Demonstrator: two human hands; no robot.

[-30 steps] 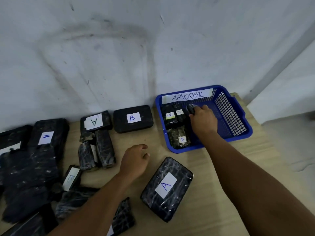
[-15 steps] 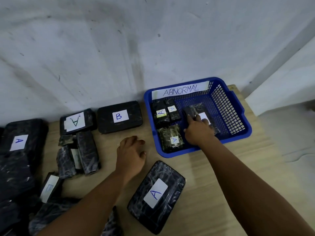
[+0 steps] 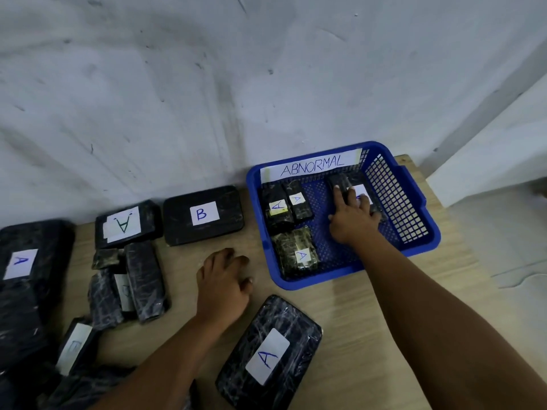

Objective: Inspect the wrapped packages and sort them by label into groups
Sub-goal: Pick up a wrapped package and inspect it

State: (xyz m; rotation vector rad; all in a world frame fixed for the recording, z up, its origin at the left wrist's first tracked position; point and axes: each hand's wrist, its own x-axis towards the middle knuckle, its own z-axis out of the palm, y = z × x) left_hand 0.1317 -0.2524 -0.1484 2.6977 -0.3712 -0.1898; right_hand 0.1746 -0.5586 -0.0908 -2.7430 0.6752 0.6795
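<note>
From the head view, the right hand point(image 3: 352, 218) lies inside the blue basket point(image 3: 426, 232) marked ABNORMAL, its fingers stretched flat over a wrapped package point(image 3: 359, 192) that rests on the basket floor near the far right wall. That grip reads as released: the fingers press down, not curl round. A second ago this hand was bunched over the package higher up near the sign; half a second ago the package was already down; now the hand flattens on it. So the placing looks finished, and the package counts as sorted with the three A-labelled packages point(image 3: 299, 254) on the basket's left side.

The left hand point(image 3: 223, 284) rests loosely curled on the counter point(image 3: 370, 321), holding nothing, much as before. Just beside it lies a large package labelled A point(image 3: 269, 355), probably next for inspection.
</note>
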